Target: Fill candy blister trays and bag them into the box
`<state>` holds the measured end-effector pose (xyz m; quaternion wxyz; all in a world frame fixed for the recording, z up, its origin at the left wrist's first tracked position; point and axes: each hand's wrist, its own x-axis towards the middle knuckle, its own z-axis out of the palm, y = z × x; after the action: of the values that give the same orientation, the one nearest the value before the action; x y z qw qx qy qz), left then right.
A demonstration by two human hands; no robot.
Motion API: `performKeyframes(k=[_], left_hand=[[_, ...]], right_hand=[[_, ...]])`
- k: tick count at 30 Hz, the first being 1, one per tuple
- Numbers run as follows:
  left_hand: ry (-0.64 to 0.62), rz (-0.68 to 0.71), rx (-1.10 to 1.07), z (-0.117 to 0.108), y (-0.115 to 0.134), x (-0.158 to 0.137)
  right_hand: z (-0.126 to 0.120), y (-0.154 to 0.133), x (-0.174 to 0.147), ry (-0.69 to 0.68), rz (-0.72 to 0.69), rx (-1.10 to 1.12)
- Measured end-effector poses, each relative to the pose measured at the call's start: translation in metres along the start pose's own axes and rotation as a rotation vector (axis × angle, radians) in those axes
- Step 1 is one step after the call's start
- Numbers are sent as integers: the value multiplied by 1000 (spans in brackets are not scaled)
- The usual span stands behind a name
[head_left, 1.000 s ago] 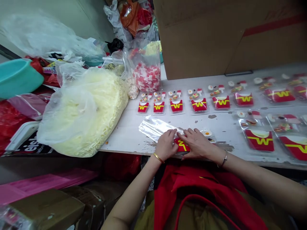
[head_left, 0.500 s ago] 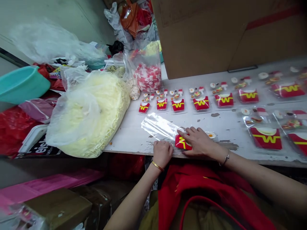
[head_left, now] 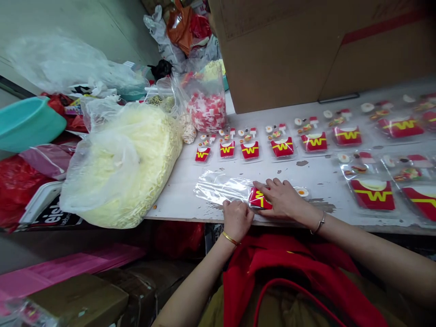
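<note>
In front of me on the table lies a clear plastic bag [head_left: 221, 187], its glossy loose end stretching to the left. Inside its right part is a red fries-box piece [head_left: 256, 198] with a yellow W, partly covered by my fingers. My left hand [head_left: 238, 219] is closed at the bag's near edge, its fingertips hidden, and appears to pinch the film. Spread over the packet, my right hand [head_left: 282, 198] presses down with fingers apart. A small fried-egg piece [head_left: 302, 192] shows in the bag just right of that hand.
Packed fries-box sets [head_left: 250, 150] line the table's back, with larger-looking ones [head_left: 373, 195] at right. A big bag of pale yellow pieces [head_left: 136, 168] sits left, near a bag of pink-and-white pieces [head_left: 207, 111]. A cardboard box [head_left: 272, 54] stands behind; a turquoise basin [head_left: 30, 122] is far left.
My left hand has slid a little to the right, closer to the red piece. The loose film lies lower and flatter. My right hand stays on the packet, and the view has shifted slightly.
</note>
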<state>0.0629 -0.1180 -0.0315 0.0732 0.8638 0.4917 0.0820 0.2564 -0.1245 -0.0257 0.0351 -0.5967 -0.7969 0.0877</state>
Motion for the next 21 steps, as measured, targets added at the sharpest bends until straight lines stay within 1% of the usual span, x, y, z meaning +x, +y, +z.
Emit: performKeyframes(k=[2, 5, 7, 9, 11, 12, 15, 18, 21], left_hand=[[31, 11, -7, 3, 6, -1], [55, 64, -6, 4, 18, -2], [17, 124, -1, -1, 23, 1], [-80, 208, -17, -10, 23, 10], [-172, 286, -42, -22, 15, 26], [-198, 314, -50, -28, 8, 35], [-247, 416, -49, -39, -14, 67], [-360, 573, -27, -36, -28, 94], [-447, 688, 64, -31, -26, 111]], right_hand=[[0, 2, 0, -17, 17, 15], [-2, 2, 1, -11, 40, 23], [-3, 2, 1, 3, 33, 9], [-4, 4, 1, 18, -1, 2], [-3, 10, -2, 56, -58, 14], [-2, 13, -5, 88, -77, 25], [5, 24, -13, 182, -66, 64], [10, 27, -17, 191, -35, 85], [8, 23, -12, 177, -26, 68]])
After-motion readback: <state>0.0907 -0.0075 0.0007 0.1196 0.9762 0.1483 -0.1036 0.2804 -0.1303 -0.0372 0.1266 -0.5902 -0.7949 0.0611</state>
